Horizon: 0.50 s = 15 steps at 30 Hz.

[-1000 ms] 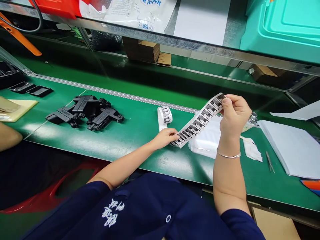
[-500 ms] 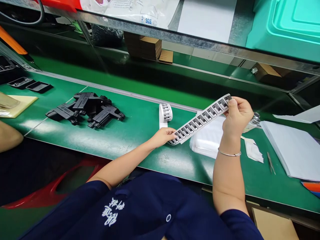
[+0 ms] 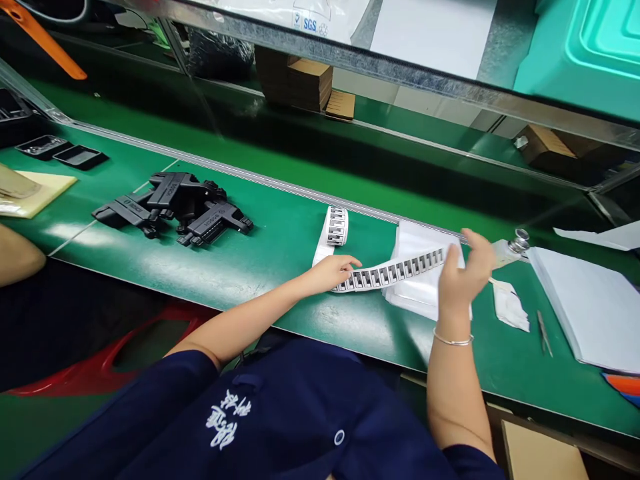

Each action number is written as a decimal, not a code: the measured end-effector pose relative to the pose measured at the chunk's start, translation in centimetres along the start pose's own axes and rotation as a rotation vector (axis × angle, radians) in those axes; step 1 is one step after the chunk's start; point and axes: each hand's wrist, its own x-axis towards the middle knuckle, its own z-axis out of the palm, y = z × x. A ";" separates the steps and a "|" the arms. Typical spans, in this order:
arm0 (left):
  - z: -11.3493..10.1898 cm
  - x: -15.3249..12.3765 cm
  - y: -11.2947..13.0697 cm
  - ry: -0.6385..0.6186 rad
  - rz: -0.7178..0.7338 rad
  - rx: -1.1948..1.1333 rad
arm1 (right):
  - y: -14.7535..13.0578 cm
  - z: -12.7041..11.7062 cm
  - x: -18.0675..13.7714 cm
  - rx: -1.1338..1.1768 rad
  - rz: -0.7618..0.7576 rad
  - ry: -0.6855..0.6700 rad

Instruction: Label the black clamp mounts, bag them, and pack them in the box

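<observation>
**Label strip held low across the green bench**

The label strip [image 3: 395,273] lies nearly flat, its long axis running left to right with the right end slightly farther from the person. Its left end sits under the left hand [image 3: 333,272], whose fingers are together and press the strip onto the green bench [image 3: 260,260]. Its right end meets the right hand [image 3: 463,277], which is blurred; the fingers look loosely curled at the strip's end, but whether they pinch it cannot be told. The strip's middle crosses the stack of white sheets [image 3: 420,293]. From the left hand the strip continues away from the person to a small label roll [image 3: 336,227] standing on the bench. A pile of black plastic parts [image 3: 175,208] lies well apart to the left. Tweezers [image 3: 544,332] and a white pad [image 3: 585,303] lie to the right.
</observation>
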 end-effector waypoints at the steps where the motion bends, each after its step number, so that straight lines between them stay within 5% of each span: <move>1: 0.2 0.0 0.0 -0.015 0.018 0.065 | -1.0 0.4 -1.1 -0.031 -0.125 -0.168; 4: 1.0 0.0 0.1 -0.048 0.071 0.201 | -3.9 2.3 -4.1 -0.042 -0.256 -0.807; 6: 1.4 -0.1 0.0 -0.064 0.073 0.267 | -5.0 3.7 -5.6 -0.095 -0.183 -1.044; 10: 1.5 -0.4 -0.1 -0.058 0.079 0.357 | -5.2 4.7 -6.6 -0.151 -0.102 -1.119; 15: 1.3 -1.6 -0.1 0.035 0.068 0.529 | -5.4 3.8 -7.0 -0.147 -0.127 -0.980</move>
